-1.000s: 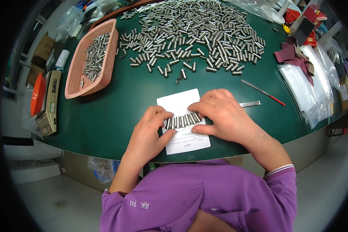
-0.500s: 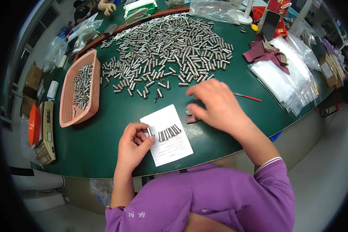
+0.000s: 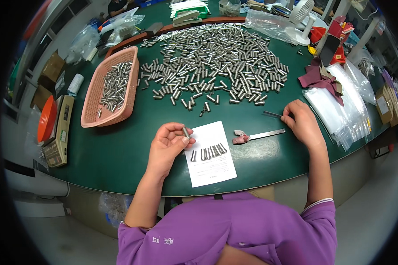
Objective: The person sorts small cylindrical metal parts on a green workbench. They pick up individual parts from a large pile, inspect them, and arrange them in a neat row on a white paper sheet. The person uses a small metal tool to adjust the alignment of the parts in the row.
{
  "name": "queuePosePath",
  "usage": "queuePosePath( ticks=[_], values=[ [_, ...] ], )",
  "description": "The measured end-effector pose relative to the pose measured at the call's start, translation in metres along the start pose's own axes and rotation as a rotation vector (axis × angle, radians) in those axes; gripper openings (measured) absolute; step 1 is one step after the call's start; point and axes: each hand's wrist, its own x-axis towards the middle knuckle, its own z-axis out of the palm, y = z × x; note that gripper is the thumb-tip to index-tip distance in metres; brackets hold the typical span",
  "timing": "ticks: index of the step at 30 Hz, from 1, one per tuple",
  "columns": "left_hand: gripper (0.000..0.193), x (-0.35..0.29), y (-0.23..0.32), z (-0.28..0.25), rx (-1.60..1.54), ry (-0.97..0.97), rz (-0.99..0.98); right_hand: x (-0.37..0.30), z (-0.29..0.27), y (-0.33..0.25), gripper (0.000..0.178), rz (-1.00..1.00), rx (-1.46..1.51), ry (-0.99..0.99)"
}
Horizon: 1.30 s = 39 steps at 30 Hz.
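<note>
In my left hand, fingers closed, is a small shiny metal pin, held above the upper left edge of a white printed sheet. On that sheet lies a row of several similar pins, with a single pin apart at their left. Farther right, my right hand is closed over the handle of a slim tool; its thin metal blade sticks out to the left and the handle is covered. Between the hands lies a flat metal strip with pinkish wrapping at one end.
A wide heap of metal pins spreads over the green table. At left stand a pink basket holding pins and a scale with an orange pan. Plastic bags and maroon cloth lie at right.
My right hand has moved right, from above the metal strip onto the slim tool, covering its red handle. My left hand still holds its pin, now raised and tilted. The whole view has shifted.
</note>
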Motion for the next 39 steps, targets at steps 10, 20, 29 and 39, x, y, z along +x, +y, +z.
queuePosePath(
  ticks=[10, 20, 29, 39],
  values=[
    [0.028, 0.001, -0.002, -0.007, -0.092, 0.005, -0.061, 0.028, 0.020, -0.123, 0.010, -0.212, 0.619, -0.356],
    [0.025, -0.005, -0.003, -0.007, -0.148, -0.019, -0.114, 0.025, 0.057, -0.130, 0.022, -0.199, 0.574, -0.267],
    [0.020, -0.006, -0.009, -0.005, -0.095, -0.079, -0.146, 0.021, 0.065, -0.144, 0.026, -0.240, 0.545, -0.332],
    [0.020, -0.007, -0.003, -0.013, -0.169, -0.039, -0.077, 0.028, 0.051, -0.115, 0.024, -0.100, 0.641, -0.322]
  ],
)
